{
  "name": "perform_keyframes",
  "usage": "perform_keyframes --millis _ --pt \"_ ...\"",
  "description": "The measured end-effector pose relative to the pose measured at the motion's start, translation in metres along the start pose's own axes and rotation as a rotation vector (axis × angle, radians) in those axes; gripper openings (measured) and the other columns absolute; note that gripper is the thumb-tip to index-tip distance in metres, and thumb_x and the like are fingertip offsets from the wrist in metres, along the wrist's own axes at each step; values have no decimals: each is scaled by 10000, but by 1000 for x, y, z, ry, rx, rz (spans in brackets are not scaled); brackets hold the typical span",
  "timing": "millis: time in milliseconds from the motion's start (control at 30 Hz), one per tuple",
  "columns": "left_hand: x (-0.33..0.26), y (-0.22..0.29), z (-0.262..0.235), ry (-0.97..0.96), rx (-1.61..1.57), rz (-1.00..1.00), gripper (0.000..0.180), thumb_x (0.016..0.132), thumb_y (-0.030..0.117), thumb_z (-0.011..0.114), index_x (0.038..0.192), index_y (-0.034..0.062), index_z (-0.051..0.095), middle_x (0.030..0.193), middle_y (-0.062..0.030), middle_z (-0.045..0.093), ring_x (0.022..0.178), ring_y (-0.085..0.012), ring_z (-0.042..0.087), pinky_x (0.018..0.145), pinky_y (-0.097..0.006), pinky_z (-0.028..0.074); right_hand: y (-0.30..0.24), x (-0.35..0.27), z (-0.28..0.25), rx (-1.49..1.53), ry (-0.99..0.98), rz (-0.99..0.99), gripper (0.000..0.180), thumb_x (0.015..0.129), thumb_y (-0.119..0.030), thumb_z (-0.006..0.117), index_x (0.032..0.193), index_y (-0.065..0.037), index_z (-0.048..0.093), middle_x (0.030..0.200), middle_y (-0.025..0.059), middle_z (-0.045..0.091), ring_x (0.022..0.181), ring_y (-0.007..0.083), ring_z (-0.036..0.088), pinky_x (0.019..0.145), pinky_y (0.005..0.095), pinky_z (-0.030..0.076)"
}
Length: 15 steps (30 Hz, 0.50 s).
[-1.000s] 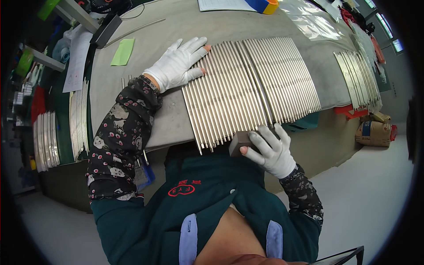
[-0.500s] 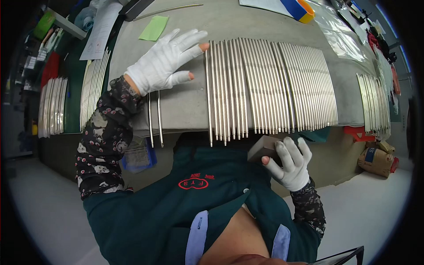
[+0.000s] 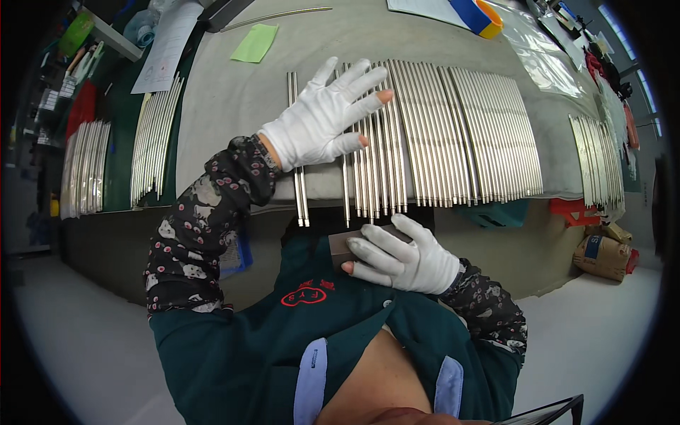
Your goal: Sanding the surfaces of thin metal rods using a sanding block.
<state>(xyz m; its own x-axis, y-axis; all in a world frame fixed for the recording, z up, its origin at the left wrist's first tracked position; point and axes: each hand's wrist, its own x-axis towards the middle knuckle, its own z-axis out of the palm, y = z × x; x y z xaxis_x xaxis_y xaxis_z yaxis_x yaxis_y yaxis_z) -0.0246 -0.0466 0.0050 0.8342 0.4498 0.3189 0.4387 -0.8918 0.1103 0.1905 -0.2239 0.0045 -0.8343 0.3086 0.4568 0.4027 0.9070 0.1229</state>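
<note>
A long row of slim metal tubes [image 3: 489, 134] lies side by side on the grey tabletop, their near ends at the table's front edge. My left hand [image 3: 329, 117], in a white glove with bare thumb and index fingertips, rests flat with spread fingers over the row's left end. Just left of that, a pair of tubes [image 3: 300, 195] lies partly under the hand, apart from the others. In front of the edge, my right hand [image 3: 407, 261], gloved the same way, grips a grey-brown rectangular block [image 3: 341, 248] close to the tube ends. Its fingers cover part of the block.
More tubes lie in bundles at the left [image 3: 157, 142] and at the far right [image 3: 598, 159]. Toward the back are a green paper note [image 3: 255, 44], a single curved rod [image 3: 276, 18], a blue and yellow tape roll [image 3: 489, 20] and clear plastic bags [image 3: 542, 60].
My left hand has slid right onto the row. The separate pair of tubes now lies farther right, closer to the row. My right hand has carried the block left along the tube ends.
</note>
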Motion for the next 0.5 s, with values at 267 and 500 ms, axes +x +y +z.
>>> perform_keyframes --millis 267,500 --pt "14 -39 -11 -25 86 17 827 920 714 208 1504 135 294 1553 -161 265 1425 -383 260 1163 -554 187 15 -17 1 -133 -1 159 277 869 -303 662 1118 -221 571 1187 4 564 1073 172 581 856 380 471" --pt "6 -32 6 -168 228 -14 749 948 638 285 1487 118 313 1550 -163 274 1419 -371 272 1152 -547 218 1 -7 8 -39 35 72 341 908 -263 586 1246 -235 550 1274 -5 545 1169 152 541 902 364 466"
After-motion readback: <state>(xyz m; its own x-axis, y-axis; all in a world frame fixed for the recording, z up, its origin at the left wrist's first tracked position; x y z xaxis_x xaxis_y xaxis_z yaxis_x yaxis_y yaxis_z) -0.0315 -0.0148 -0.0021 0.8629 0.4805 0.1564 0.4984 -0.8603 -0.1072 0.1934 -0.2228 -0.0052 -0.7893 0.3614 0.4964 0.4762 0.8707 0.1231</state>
